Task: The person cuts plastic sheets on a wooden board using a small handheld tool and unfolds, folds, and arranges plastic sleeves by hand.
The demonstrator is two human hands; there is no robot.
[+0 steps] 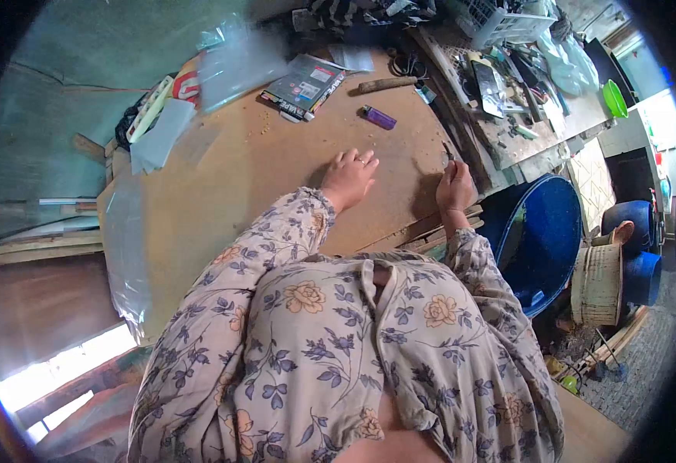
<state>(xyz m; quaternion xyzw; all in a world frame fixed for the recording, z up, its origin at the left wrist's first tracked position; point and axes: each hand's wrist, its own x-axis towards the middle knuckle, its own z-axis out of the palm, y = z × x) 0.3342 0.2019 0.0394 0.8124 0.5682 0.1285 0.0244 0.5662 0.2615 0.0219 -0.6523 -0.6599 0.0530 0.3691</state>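
Note:
My left hand [349, 179] rests on the brown tabletop [276, 162], its fingers loosely apart, with a ring on one finger. Nothing shows in it. Over the table's right side, my right hand [455, 187] is closed around a small dark tool with a thin tip [447, 149]; its exact kind is too small to make out. Beyond my hands lies a purple lighter [379, 117]. Farther back is a rod with a wooden handle [388, 85]. Left of these sits a flattened dark printed box [303, 86].
Clear plastic bags [237, 69] lie at the back left, beside a pale sheet [164, 135]. Tiny yellowish bits [267, 122] dot the tabletop. On the right, a cluttered bench [523, 143] holds tools and a grey crate [500, 23]. A blue barrel [542, 239] stands below it.

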